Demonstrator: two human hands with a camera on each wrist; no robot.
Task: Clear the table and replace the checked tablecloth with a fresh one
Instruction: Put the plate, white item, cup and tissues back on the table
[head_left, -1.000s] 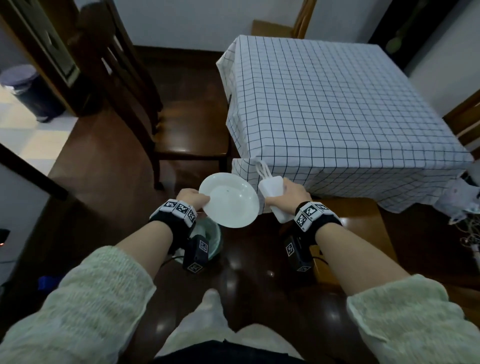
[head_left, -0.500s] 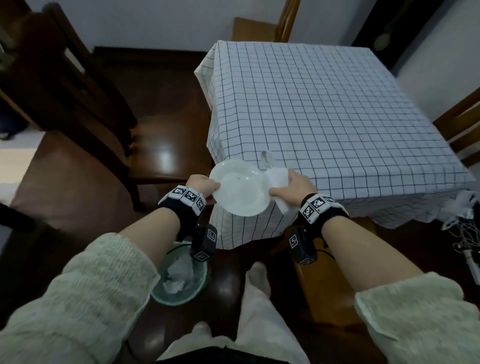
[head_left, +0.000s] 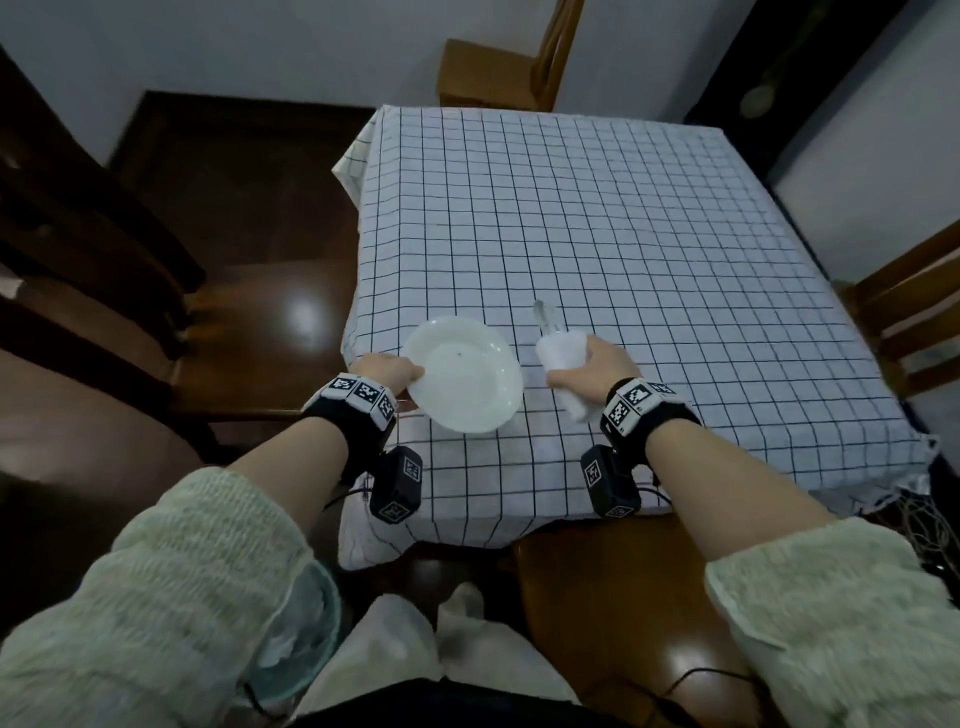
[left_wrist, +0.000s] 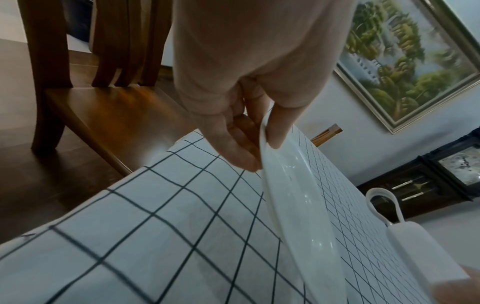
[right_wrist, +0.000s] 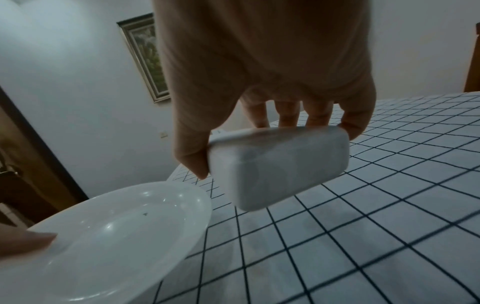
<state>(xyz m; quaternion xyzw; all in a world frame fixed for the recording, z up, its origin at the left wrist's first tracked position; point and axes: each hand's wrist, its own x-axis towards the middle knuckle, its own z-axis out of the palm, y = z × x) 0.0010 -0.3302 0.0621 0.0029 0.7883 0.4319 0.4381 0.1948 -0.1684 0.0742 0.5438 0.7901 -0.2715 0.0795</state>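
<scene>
The white tablecloth with dark checks covers the square table. My left hand pinches the rim of a white plate, thumb on top and fingers beneath, tilted just above the cloth's near left corner. The left wrist view shows the plate edge-on in my left hand. My right hand grips a white rounded box with a loop handle at its far end, held above the cloth. In the right wrist view my right hand wraps the box, with the plate beside it.
A dark wooden chair stands left of the table, a lighter chair at the far side, another chair at the right. A wooden seat lies below my right arm. A glass bowl sits on the floor under my left sleeve.
Both hands have risen from beside the table's near corner and moved forward over the cloth, carrying the plate and the white box. The hands now stand further apart.
</scene>
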